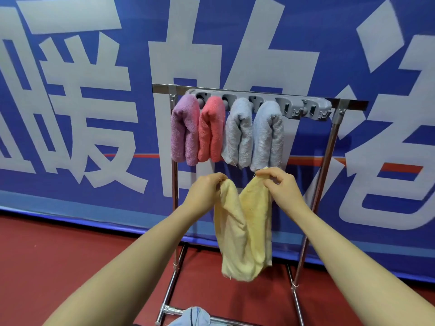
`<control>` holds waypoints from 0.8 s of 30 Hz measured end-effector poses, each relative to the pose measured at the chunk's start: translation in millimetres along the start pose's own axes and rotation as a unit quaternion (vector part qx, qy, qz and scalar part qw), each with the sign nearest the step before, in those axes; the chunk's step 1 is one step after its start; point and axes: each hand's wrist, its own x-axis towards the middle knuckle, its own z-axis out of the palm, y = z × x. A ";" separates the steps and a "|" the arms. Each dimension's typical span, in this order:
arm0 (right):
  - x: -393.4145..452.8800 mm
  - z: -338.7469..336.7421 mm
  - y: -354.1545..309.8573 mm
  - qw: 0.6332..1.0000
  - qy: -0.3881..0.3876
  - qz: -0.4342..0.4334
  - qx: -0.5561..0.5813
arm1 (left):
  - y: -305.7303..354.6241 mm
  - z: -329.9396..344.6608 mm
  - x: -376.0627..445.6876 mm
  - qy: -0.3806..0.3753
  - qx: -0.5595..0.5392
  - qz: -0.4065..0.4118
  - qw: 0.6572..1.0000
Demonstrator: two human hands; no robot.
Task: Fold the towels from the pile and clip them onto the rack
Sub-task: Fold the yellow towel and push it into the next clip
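Nearest the camera, at the bottom edge, a blue cloth (pixel 193 317) is seen lying on the rack's lower bar; whether more towels of the pile lie beneath it cannot be told. Above it, one yellow towel (pixel 244 231) is held up between two hands. The left hand (pixel 206 189) is pinched on the towel's upper left corner, and the right hand (pixel 280 184) is pinched on its upper right corner, so that the cloth hangs down in a sagging loop with its long axis running downward.

The rack (pixel 329 147) is stood directly beyond the hands, and its grey clip strip (pixel 303 107) is mounted along the top bar. From left to right, four folded towels are counted there: a purple towel (pixel 183 130), a pink towel (pixel 211 130), a grey towel (pixel 237 132) and a pale blue towel (pixel 268 135). Free clips are seen only to the right of the pale blue one; their number is not easily made out.

The open clips lie above and to the right of the held towel, and the right hand is judged the nearer to them. The yellow towel is not yet folded.
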 end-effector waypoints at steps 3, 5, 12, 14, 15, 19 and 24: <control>-4.2 4.4 -0.4 1.000 -0.013 0.004 0.001 | 5.8 -4.0 1.1 -0.010 0.030 0.049 0.998; -6.0 12.0 -2.8 0.999 -0.044 0.005 -0.019 | 11.4 -6.6 1.0 -0.007 0.059 0.077 0.995; -3.1 44.6 -14.1 0.992 -0.056 -0.035 -0.104 | 13.5 -14.1 -1.3 0.004 0.092 0.157 0.983; -2.2 46.7 -16.5 0.994 -0.044 -0.054 -0.081 | 9.9 -20.1 -4.2 0.009 0.067 0.132 0.989; -2.3 47.1 -18.7 0.995 -0.045 -0.063 -0.062 | 9.2 -23.0 -5.8 0.011 0.055 0.117 0.992; 0.6 44.1 -24.0 0.997 -0.023 -0.075 -0.017 | 3.1 -21.1 -10.7 -0.011 0.071 0.048 0.996; 2.6 33.1 -20.6 0.998 0.010 -0.063 -0.022 | -4.9 -17.7 -14.3 0.029 0.081 -0.025 0.996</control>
